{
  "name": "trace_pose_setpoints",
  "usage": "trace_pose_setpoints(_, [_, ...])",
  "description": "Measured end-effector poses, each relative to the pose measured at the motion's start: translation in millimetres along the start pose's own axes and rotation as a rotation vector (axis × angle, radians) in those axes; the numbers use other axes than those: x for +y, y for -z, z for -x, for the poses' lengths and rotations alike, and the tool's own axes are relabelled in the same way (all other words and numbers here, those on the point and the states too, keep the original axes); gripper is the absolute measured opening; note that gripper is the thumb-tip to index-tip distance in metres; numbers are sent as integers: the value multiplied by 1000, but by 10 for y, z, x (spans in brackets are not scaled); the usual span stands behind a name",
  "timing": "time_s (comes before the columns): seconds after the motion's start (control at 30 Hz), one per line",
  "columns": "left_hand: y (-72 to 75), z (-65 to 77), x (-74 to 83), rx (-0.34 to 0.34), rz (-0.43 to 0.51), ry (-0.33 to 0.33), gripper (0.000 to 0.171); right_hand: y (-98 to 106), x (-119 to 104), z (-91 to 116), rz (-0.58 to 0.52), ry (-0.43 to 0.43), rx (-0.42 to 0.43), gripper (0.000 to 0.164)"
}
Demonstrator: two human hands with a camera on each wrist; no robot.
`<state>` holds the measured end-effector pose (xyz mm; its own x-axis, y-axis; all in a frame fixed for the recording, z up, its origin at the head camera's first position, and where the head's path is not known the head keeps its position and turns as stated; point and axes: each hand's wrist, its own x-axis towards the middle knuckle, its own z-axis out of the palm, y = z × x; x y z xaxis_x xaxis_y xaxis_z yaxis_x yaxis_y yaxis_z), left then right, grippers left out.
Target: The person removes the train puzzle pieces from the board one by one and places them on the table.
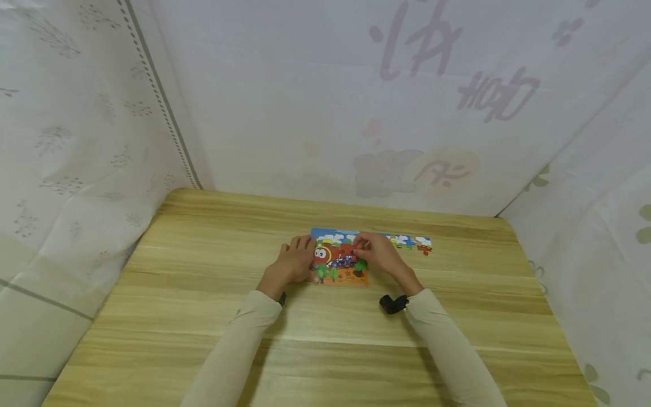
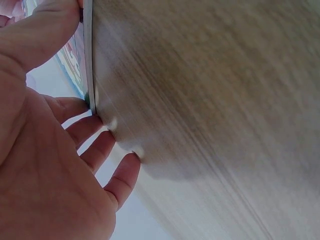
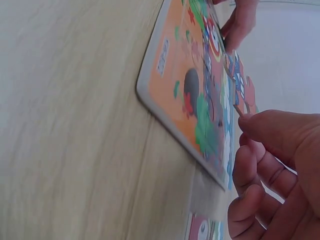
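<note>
A jigsaw puzzle board (image 1: 351, 278) with a red cartoon train picture lies on the wooden table. My left hand (image 1: 296, 261) rests along its left side; in the left wrist view the fingertips (image 2: 131, 162) touch the tabletop and board edge, with the thumb over the board. My right hand (image 1: 382, 255) is over the board's right part. Between its thumb and index finger it pinches a red and blue puzzle piece (image 3: 245, 85), raised above the board. The printed train face (image 1: 321, 254) shows at the left of the picture, near my left hand.
Loose puzzle pieces (image 1: 402, 241) lie in a row to the right of the board, partly behind my right hand. A red piece (image 1: 424, 248) ends the row. White printed cloth (image 1: 285, 113) hangs behind the table (image 1: 325, 350) and on both sides.
</note>
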<state>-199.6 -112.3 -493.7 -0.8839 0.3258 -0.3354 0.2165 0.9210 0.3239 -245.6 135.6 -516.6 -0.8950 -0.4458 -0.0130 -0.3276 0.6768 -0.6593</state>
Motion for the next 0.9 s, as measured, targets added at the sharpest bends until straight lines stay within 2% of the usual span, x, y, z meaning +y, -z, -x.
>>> trace_pose_setpoints(0.37, [15, 7, 12, 2, 2, -3, 108, 189, 197, 117, 14, -13, 24, 10])
trace_pose_setpoints(0.63, [-4, -3, 2, -3, 9, -1, 109, 341, 368, 211, -32, -36, 17, 15])
trace_pose_setpoints(0.9, [5, 1, 3, 1, 8, -6, 109, 434, 471, 296, -26, -62, 40, 11])
